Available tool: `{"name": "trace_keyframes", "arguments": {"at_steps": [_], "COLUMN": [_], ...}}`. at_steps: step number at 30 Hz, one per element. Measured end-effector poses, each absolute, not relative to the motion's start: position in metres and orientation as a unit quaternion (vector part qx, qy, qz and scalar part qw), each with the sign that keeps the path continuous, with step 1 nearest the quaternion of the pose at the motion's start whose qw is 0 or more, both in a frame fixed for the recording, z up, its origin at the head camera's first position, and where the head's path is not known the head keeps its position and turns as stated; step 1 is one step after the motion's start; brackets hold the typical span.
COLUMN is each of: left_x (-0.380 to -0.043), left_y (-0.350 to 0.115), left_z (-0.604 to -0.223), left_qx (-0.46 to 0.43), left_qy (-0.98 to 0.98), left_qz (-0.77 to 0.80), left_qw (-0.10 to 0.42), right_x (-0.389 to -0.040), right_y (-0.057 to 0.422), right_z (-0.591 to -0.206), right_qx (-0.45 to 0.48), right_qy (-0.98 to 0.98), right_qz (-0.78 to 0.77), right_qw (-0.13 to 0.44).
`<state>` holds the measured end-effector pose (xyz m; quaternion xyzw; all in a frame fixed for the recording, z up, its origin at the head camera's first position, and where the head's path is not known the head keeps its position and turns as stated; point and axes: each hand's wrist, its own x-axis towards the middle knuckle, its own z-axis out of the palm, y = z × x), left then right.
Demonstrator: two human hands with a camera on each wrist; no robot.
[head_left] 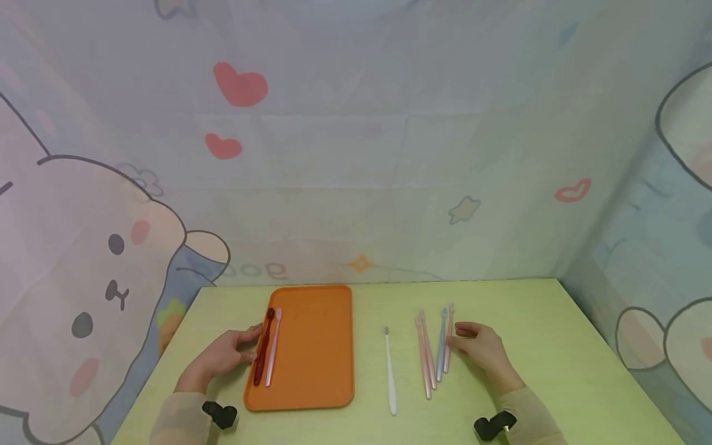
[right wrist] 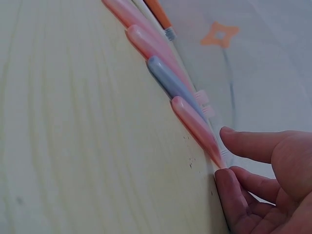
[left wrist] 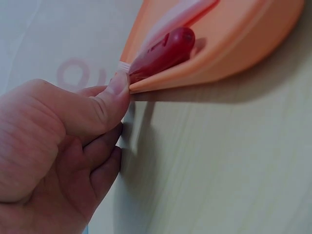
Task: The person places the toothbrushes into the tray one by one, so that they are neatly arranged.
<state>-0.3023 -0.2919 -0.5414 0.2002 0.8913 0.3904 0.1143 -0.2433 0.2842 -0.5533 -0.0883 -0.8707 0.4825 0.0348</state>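
On the bench (head_left: 528,321), the orange tray (head_left: 319,349) lies towards nine o'clock. The left hand (head_left: 222,350) pinches its nine o'clock rim between thumb and fingers; a tug or lift there could tip the tray and roll the red toothbrush (head_left: 263,355) against the inner pink toothbrush (head_left: 273,349) beside it.

Towards three o'clock, the right hand (head_left: 483,347) has its thumb spread away from a forefinger whose tip meets the outermost pink toothbrush (head_left: 447,357). A careless nudge towards nine o'clock would probably drive that into the blue toothbrush (head_left: 441,350) just beside it, and a deep pinch might catch both.

In the left wrist view the tray is cut off and the thumb covers part of the red toothbrush, so I cannot tell whether it is pinned too. The right wrist view crops the white toothbrush (head_left: 390,374); most bristles are too small to make out.
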Motion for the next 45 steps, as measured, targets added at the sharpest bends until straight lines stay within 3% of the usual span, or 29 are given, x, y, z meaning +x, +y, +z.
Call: {"name": "trace_keyframes", "arguments": {"at_steps": [45], "left_x": [-0.3031], "left_y": [-0.2871], "left_z": [-0.5411], "left_qx": [0.195], "left_qy": [0.895], "left_qz": [0.387], "left_qw": [0.108], "right_x": [-0.2480], "right_y": [0.2856], "right_z": [-0.5513], "right_qx": [-0.088], "right_qy": [-0.900], "right_qz": [0.425], "right_qw": [0.036]}}
